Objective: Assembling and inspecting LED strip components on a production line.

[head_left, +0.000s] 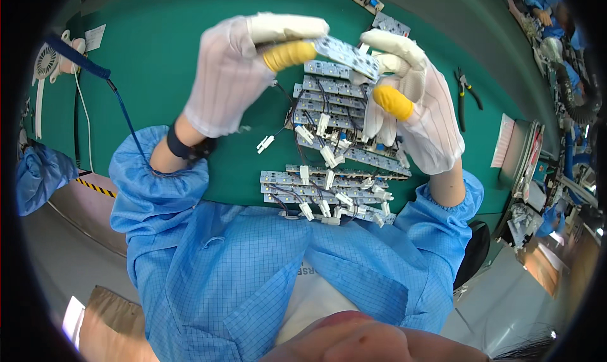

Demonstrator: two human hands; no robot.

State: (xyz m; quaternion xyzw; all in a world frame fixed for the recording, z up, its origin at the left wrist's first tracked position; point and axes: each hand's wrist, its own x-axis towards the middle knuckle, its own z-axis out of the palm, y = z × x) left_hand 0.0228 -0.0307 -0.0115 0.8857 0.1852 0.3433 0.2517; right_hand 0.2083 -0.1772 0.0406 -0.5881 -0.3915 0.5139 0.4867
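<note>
In white striped gloves, both my hands are raised over the green bench around a narrow light-grey circuit board (348,56). My left hand (231,71) pinches the board's left end between a white-tipped finger and a thumb in a yellow finger cot. At the board's right end, my right hand (423,103) has its fingers curled against it; its yellow-capped thumb stands off to the side. Below lies a stack of similar boards (332,99) with dark wires and white plug connectors. A second group of boards (278,188) lies nearer my body, its white connectors (306,210) pointing toward me.
Pliers (466,96) with dark handles lie to the right. Two loose boards (392,24) rest at the far side. A small white fan (47,61) stands at the left. A blue cord (126,118) runs to my left wristband (179,144). Other people in blue work at far right.
</note>
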